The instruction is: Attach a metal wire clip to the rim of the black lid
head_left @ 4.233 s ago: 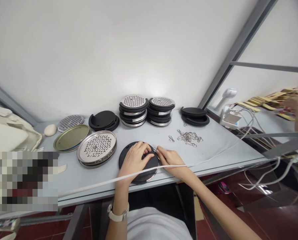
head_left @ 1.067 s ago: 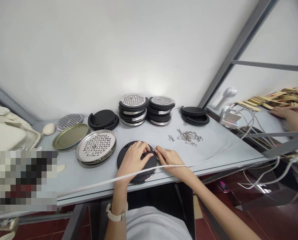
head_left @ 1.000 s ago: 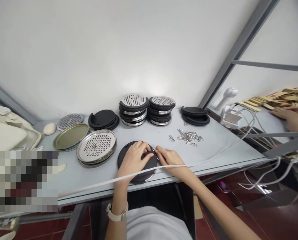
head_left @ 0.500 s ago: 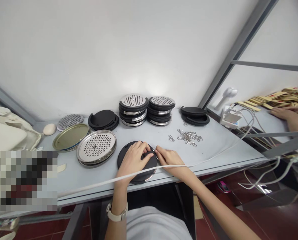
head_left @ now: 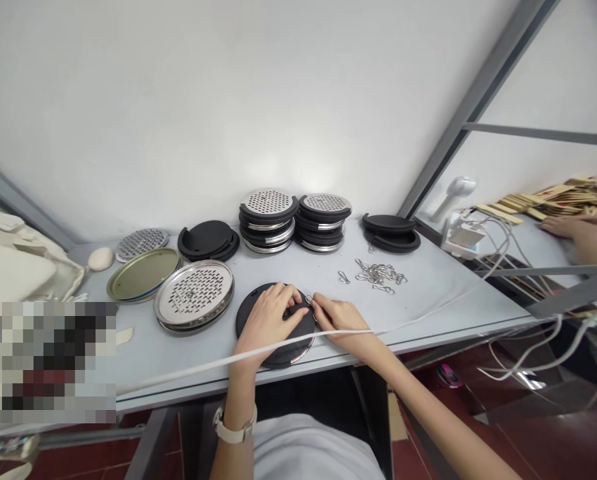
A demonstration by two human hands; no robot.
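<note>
A black round case [head_left: 284,353] with a strip of shiny metal at its lower right rim lies flat near the table's front edge. My left hand [head_left: 273,317] presses on its top, fingers bent and thumb pointing right, gripping it. At the case's upper right rim, my right hand [head_left: 339,317] pinches a small silver wire clip [head_left: 309,300], mostly hidden by the fingertips. Beyond my right hand lies a loose pile of similar wire clips [head_left: 378,272], with a single one beside it. Left of the case are stacked perforated metal discs [head_left: 194,293].
Behind stand two stacks of black-rimmed perforated discs [head_left: 269,220] and black round cases [head_left: 208,241]. Farther right are more black cases [head_left: 392,233]. A white cable [head_left: 198,365] runs across the front, over my forearms. Another person's hand [head_left: 573,230] rests beyond the grey frame.
Both hands hold nearly the same place on the case and clip. The view has shifted very slightly; nothing else has visibly moved.
</note>
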